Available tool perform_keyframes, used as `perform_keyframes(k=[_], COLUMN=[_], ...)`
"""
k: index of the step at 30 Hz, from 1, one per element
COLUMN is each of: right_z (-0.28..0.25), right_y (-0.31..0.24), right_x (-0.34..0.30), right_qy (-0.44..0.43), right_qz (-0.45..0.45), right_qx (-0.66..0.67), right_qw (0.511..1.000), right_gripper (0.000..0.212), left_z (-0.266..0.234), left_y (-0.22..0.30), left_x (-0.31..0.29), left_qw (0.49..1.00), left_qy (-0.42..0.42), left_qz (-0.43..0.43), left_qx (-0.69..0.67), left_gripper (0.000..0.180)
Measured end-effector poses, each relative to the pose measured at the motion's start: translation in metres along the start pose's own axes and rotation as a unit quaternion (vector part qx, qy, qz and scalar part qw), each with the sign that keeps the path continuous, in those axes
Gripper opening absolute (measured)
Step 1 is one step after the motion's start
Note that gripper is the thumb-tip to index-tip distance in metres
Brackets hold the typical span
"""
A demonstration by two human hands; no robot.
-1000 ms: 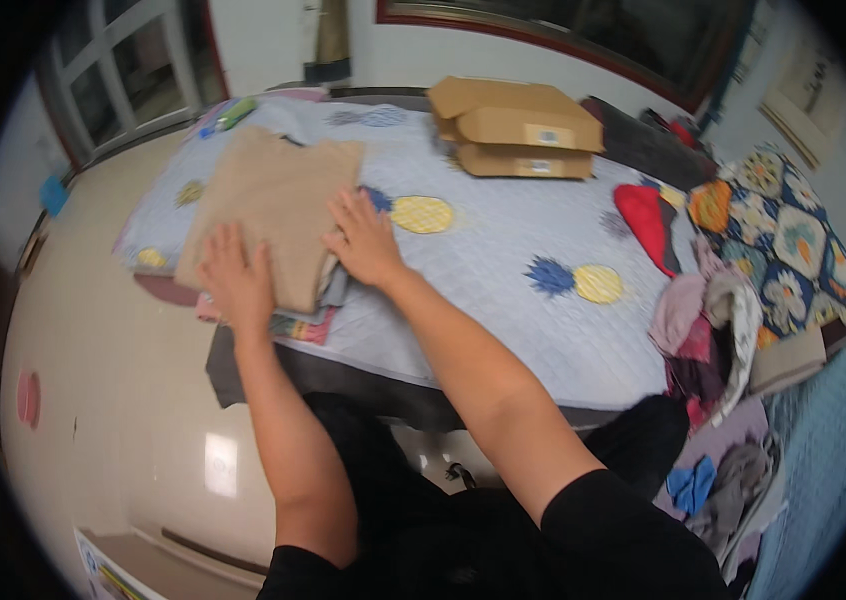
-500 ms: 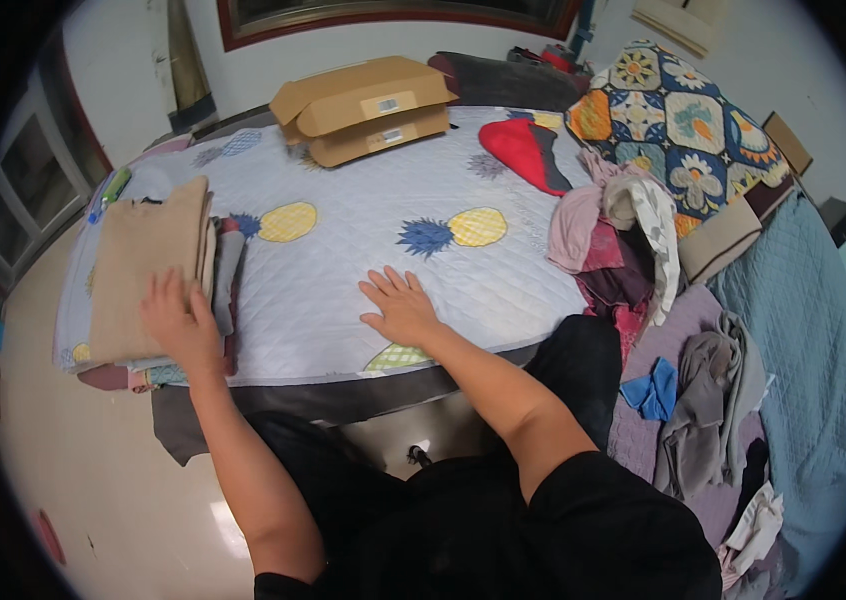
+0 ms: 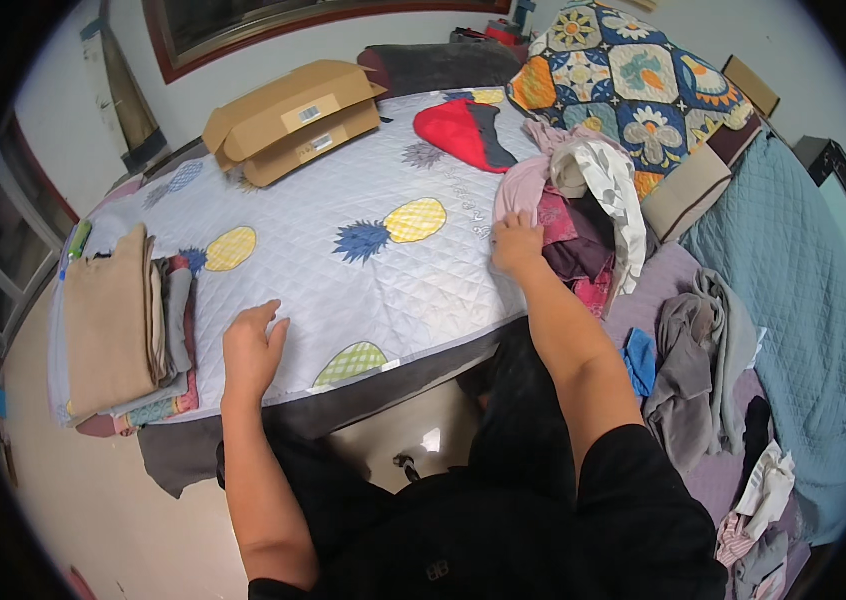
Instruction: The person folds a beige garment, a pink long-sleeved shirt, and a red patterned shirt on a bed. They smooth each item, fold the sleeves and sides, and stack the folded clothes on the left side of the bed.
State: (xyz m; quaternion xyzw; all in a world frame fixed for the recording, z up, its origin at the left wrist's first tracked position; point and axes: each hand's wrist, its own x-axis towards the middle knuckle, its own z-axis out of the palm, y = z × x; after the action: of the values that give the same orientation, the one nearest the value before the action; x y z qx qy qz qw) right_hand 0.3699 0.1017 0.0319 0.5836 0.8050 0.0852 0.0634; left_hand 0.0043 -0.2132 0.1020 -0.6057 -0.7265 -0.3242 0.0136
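Note:
My left hand [image 3: 251, 348] rests flat, fingers spread, on the white quilted cover with pineapple prints [image 3: 343, 200], near its front edge. A stack of folded clothes [image 3: 123, 325] with a tan piece on top lies to its left. My right hand [image 3: 515, 243] reaches to the right and touches a pile of loose clothes [image 3: 575, 205], pink, white patterned and dark pieces, at the cover's right edge. Whether its fingers grip the cloth I cannot tell.
Two flat cardboard boxes [image 3: 293, 118] lie at the back of the cover. A red and dark garment [image 3: 458, 130] lies beyond the pile. A patterned cushion [image 3: 633, 85] and a teal quilt [image 3: 803, 330] are at the right, with more clothes [image 3: 693, 370] strewn below.
My left hand has left the folded stack and moved right onto the cover. My right hand has travelled from the cover's middle to the loose clothes pile. The view has swung right.

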Motion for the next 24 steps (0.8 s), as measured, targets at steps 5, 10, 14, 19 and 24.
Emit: perform_keyframes(k=[5,10,14,19,24], right_z=[0.038,0.027,0.016,-0.051,-0.071], right_y=[0.040,0.020,0.004,-0.078,-0.127], right_x=[0.017,0.036,0.057,0.014,-0.025], right_qy=[0.099,0.016,0.034,-0.075,-0.193], right_qz=[0.004,0.048,0.027,-0.088,-0.223], right_qx=[0.077,0.232,0.486,0.731,0.776], right_qw=[0.992,0.971,0.873,0.673,0.558], right_gripper=[0.027,0.030,0.028,0.024,0.033], left_z=[0.025,0.039,0.053,0.058,0.077], left_y=[0.011,0.013,0.029,0.032,0.054], left_x=[0.008,0.007,0.013,0.003,0.011], left_qw=[0.998,0.997,0.994,0.989,0.950], left_qy=[-0.050,-0.060,-0.076,-0.139,-0.167], left_qz=[0.028,0.044,0.069,0.032,-0.101], left_qx=[0.003,-0.004,-0.031,-0.047,-0.244], left_gripper=[0.033,0.034,0.034,0.050,0.097])
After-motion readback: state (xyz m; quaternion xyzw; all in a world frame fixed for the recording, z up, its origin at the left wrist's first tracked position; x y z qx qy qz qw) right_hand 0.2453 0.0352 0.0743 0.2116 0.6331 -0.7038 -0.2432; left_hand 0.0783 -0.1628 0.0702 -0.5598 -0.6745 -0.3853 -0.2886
